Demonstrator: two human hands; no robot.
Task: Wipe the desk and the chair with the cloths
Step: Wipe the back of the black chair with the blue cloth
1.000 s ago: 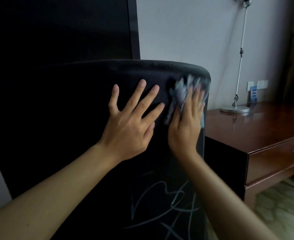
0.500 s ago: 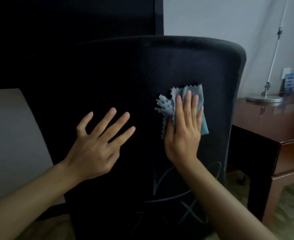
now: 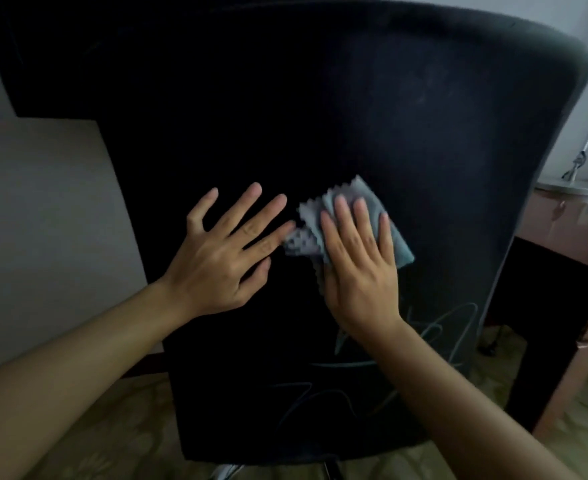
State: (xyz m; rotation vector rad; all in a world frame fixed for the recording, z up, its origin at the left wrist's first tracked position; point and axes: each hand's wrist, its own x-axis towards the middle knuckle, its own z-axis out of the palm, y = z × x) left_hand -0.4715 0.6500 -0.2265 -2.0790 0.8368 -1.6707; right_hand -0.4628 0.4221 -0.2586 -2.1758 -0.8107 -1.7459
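Observation:
The black fabric back of the chair [image 3: 372, 109] fills most of the view, with pale scribbled lines near its lower right. My right hand [image 3: 358, 268] lies flat with straight fingers on a small grey-blue cloth [image 3: 365, 199] with zigzag edges and presses it against the chair back, about halfway down. My left hand [image 3: 221, 252] rests flat on the chair back just left of the cloth, fingers spread, its fingertips almost touching the cloth's left corner. The brown wooden desk [image 3: 569, 237] stands at the right behind the chair.
A silver lamp base [image 3: 571, 187] sits on the desk's near corner, its stem rising out of view. A dark panel [image 3: 43, 46] hangs on the pale wall at upper left. Patterned floor [image 3: 112, 427] shows below the chair.
My right hand has slid the cloth down and leftward across the chair back from its top right edge. My left hand has moved down with it and now lies close beside the cloth.

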